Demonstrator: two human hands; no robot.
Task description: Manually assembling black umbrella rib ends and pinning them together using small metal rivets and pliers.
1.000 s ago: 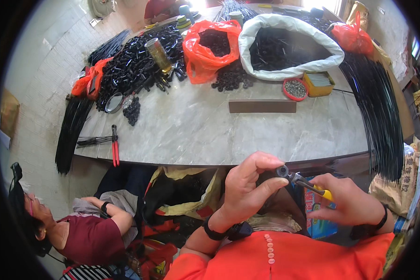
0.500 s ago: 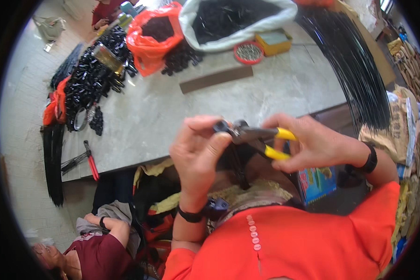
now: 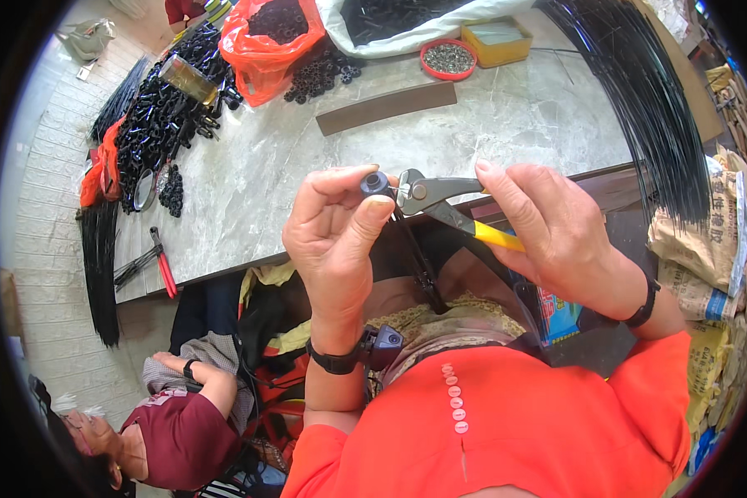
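My left hand [image 3: 332,241] pinches a small round black plastic fitting [image 3: 375,183] between thumb and fingertips, its ring-shaped end facing up. Thin black rods [image 3: 423,274] hang below it toward my lap. In my right hand [image 3: 548,220] are end-cutting pliers [image 3: 440,196] with dark metal jaws and yellow handles. The jaws point left and sit right beside the fitting, close to my left thumb. A small bright bit shows at the jaws; I cannot make out whether they bite on it.
Beyond my hands, a dark flat bar [image 3: 386,108] lies on the grey table [image 3: 249,207]. Farther back are a red bowl [image 3: 448,60] of small metal pieces, a yellow box [image 3: 496,41], bags of black parts and a rod bundle [image 3: 631,100]. Red-handled pliers [image 3: 163,264] lie left, near a seated person [image 3: 183,440].
My hands, with the fitting and pliers, stand slightly higher in the picture. The pliers have turned, showing their pivot face, and my right hand has moved a little right. The view has shifted slightly.
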